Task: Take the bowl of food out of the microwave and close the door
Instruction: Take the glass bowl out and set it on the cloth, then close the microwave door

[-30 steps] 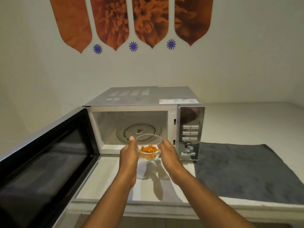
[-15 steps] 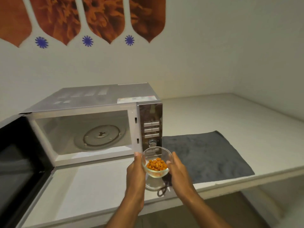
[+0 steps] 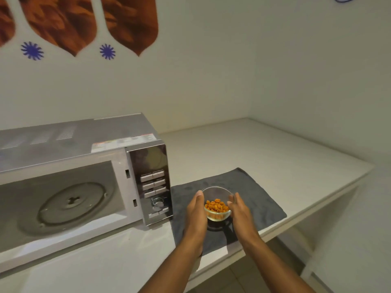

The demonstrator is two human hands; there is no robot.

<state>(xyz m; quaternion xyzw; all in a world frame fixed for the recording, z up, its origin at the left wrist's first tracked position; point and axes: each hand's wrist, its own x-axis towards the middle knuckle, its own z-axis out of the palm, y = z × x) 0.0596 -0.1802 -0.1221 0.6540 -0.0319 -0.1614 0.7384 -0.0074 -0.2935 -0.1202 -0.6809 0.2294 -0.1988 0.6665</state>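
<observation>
While both hands cup it from opposite sides, the glass bowl [image 3: 217,205] of orange food sits low over the grey mat [image 3: 249,199], right of centre in the frame. The left hand [image 3: 196,214] and right hand [image 3: 239,210] press its walls, apparently to keep it level. Contact with the mat cannot be determined. The microwave [image 3: 84,166] at lower left stands open, its turntable [image 3: 72,204] bare; closing the door remains.

White countertop [image 3: 264,157] bare from the back wall to its right edge, open passage there; silver box-shaped microwave [image 3: 88,166] blocks the left side, cavity open and bare except its round glass turntable [image 3: 72,205]; dark grey cloth mat [image 3: 260,199] lies flat along the front edge.
</observation>
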